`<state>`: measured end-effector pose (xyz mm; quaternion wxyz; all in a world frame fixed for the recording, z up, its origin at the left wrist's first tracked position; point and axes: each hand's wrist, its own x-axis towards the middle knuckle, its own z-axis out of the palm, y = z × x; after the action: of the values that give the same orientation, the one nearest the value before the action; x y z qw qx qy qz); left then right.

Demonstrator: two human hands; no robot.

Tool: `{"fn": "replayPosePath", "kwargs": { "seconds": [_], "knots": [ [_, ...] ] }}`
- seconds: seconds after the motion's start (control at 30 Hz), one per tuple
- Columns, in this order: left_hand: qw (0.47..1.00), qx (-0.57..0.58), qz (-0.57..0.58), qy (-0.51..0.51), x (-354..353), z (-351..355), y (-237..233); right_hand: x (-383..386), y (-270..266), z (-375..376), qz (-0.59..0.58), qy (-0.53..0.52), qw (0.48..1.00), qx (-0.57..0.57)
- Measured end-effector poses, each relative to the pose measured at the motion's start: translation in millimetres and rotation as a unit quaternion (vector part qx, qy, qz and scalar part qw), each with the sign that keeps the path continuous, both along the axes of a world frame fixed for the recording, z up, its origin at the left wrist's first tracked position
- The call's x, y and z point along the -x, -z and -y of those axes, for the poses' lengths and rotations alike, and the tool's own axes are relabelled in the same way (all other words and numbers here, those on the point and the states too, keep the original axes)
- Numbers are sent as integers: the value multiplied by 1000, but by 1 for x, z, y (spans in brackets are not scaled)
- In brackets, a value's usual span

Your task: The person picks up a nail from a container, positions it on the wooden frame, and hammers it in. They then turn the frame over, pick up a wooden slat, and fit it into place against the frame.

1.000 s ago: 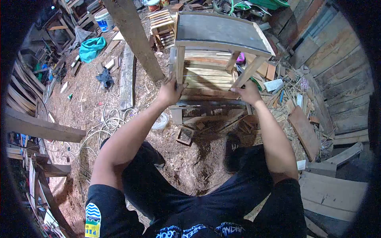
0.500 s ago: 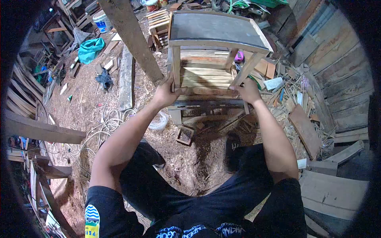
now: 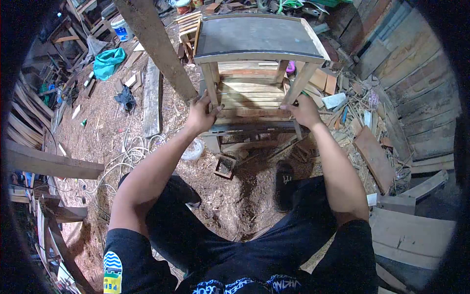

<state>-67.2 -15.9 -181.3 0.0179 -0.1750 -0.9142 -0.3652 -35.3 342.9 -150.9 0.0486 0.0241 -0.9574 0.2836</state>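
A small wooden stand with a dark flat top [image 3: 257, 36] and a pale rim rises on legs in front of me. Beneath it lies a surface of pale wooden slats [image 3: 249, 101]. My left hand [image 3: 200, 115] is closed round the lower end of the front left leg [image 3: 210, 87], thumb on the near side. At the foot of the front right leg [image 3: 300, 82], my right hand [image 3: 305, 112] grips with its thumb in front; some of its fingers are hidden behind the wood.
A thick slanting post [image 3: 156, 46] stands close to my left hand. Pale hose [image 3: 134, 157] lies coiled on the shavings-covered floor. A small square wooden box [image 3: 225, 166] sits between my feet. Wood scraps [image 3: 374, 159] pile up at the right beside a plank wall [image 3: 421, 98].
The stand has shifted slightly to the left, its top most of all. Both hands keep hold of the legs, with the left hand's fingers showing a little more.
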Motion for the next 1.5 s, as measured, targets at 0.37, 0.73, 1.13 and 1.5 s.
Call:
{"fn": "replayPosePath", "kwargs": {
  "seconds": [0.37, 0.73, 1.13, 1.5],
  "knots": [
    [995, -13, -91, 35, -3, 2, -14, 1, 4, 3, -26, -4, 1000, -11],
    [997, 68, 20, -25, 14, 3, -3, 6, -4, -16, 90, -43, 995, 0],
    [987, 140, 13, 80, 15, 26, -1, -2, -11, -14, 140, -71, 987, 26],
    [990, 105, 8, 93, 14, 23, -8, -5, 1, 0, 74, -96, 990, 77]
  ]
}}
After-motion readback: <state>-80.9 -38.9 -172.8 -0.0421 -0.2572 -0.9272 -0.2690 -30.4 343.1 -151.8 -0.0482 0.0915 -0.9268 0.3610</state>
